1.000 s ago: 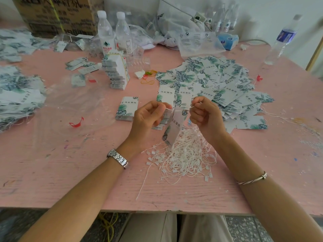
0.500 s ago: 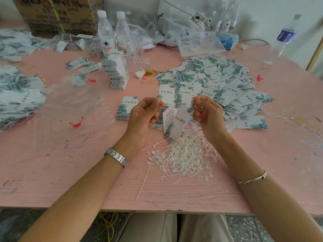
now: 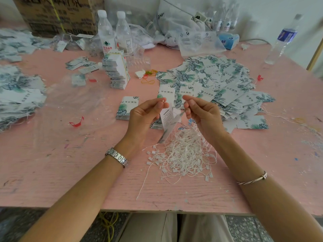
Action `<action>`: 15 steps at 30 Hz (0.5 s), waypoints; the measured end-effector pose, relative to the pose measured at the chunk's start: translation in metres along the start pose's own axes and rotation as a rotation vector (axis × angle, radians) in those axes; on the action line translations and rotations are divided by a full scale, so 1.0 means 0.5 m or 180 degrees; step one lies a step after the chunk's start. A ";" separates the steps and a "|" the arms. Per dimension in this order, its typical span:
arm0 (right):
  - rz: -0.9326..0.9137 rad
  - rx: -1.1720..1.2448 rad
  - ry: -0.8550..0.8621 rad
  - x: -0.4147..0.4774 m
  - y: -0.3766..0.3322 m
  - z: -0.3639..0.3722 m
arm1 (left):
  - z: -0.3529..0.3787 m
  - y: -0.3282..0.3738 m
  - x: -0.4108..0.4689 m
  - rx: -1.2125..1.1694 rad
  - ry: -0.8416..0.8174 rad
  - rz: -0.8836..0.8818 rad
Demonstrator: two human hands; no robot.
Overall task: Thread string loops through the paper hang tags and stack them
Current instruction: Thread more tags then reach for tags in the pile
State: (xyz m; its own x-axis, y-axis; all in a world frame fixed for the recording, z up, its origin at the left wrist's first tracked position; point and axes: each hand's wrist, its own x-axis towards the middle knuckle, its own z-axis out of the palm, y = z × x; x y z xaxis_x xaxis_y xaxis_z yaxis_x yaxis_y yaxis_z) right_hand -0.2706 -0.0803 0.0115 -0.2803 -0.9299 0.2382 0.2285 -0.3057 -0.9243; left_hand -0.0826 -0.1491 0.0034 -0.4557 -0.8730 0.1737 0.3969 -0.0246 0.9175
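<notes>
Each pinches string (image 3: 163,101): left hand (image 3: 146,117), right hand (image 3: 202,113); tag (image 3: 168,122) hangs between them, long axis near-vertical, bottom angled left.

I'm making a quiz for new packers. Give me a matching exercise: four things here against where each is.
1 string pile
2 hanging tag
3 tall stack
4 watch

A in front of the bottles
B on a string pinched by left hand and right hand
C nearest the person
D on the left wrist

Pairs: 1-C, 2-B, 3-A, 4-D
</notes>
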 end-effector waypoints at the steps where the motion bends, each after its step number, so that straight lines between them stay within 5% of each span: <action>1: -0.0004 -0.0017 -0.0016 -0.001 -0.001 0.002 | -0.001 0.000 0.000 0.0027 0.0019 0.0015; 8: -0.0038 -0.0059 -0.0003 -0.007 -0.007 0.011 | 0.001 0.003 -0.002 -0.0007 0.0039 0.0134; 15: -0.0141 -0.0268 0.0129 -0.012 -0.018 0.018 | 0.016 0.008 -0.013 -0.0224 -0.0678 0.0148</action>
State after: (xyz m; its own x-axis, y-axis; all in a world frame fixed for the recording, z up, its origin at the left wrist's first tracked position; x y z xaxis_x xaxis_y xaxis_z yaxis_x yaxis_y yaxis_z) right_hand -0.2625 -0.0737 0.0212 -0.3262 -0.9063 0.2686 0.1366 -0.3264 -0.9353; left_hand -0.0845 -0.1395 0.0087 -0.5904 -0.7518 0.2938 0.4727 -0.0270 0.8808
